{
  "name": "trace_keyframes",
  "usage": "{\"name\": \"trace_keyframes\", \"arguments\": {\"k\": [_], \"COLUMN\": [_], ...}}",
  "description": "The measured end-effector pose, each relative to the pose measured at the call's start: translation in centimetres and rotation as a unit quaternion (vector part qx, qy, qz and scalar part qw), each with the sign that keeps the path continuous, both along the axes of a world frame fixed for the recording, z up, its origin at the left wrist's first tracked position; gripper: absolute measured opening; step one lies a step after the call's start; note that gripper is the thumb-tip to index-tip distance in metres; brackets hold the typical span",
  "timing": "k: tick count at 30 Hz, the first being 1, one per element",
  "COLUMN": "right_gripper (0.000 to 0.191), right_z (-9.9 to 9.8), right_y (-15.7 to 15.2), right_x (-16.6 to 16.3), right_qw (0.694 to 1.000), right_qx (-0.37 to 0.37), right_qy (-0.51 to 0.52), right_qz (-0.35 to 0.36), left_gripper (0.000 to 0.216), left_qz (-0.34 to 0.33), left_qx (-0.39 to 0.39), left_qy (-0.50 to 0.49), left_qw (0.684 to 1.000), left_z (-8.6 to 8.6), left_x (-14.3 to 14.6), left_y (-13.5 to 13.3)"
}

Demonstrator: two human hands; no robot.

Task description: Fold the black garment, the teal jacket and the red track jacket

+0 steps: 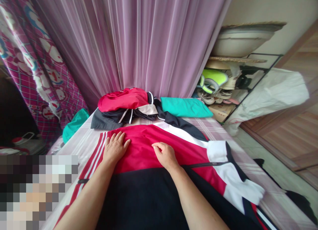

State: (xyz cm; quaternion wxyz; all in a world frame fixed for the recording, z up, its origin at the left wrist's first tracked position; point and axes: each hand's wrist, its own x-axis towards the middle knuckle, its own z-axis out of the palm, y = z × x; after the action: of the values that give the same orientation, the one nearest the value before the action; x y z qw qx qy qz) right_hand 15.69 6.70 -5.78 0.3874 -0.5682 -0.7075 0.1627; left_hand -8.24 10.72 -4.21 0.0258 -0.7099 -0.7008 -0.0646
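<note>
A red, white and black track jacket (141,154) lies spread on its side across the table, its white collar (216,151) toward the right. A dark zip (203,164) runs along its middle. My left hand (115,147) rests flat on the red cloth near the left hem, fingers stretched out and a little apart. On the red front, left of the zip's visible part, my right hand (165,154) is closed, with thumb and forefinger together. Whether cloth is pinched between them is hidden. Red cloth with white stripes (98,154) lies at the left edge, partly behind my left forearm.
Behind the jacket sit a heap of red and black clothes (124,101) and a folded teal cloth (186,107). Another teal cloth (76,124) hangs past the table's left corner. A purple curtain (149,41) closes the back; a rack (263,71) holding shoes and a basin stands right.
</note>
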Motion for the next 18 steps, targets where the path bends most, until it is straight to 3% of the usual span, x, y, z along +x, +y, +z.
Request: {"name": "trace_keyframes", "arguments": {"k": [18], "right_gripper": [0.025], "right_z": [-0.29], "right_y": [0.16], "right_x": [0.08], "right_qw": [1.0], "right_qx": [-0.004], "right_qy": [-0.02], "right_qz": [-0.006], "left_gripper": [0.058], "left_qz": [0.004], "left_qx": [-0.004], "left_qy": [-0.031], "left_qw": [1.0], "left_z": [-0.08], "left_x": [0.05], "left_y": [0.02]}}
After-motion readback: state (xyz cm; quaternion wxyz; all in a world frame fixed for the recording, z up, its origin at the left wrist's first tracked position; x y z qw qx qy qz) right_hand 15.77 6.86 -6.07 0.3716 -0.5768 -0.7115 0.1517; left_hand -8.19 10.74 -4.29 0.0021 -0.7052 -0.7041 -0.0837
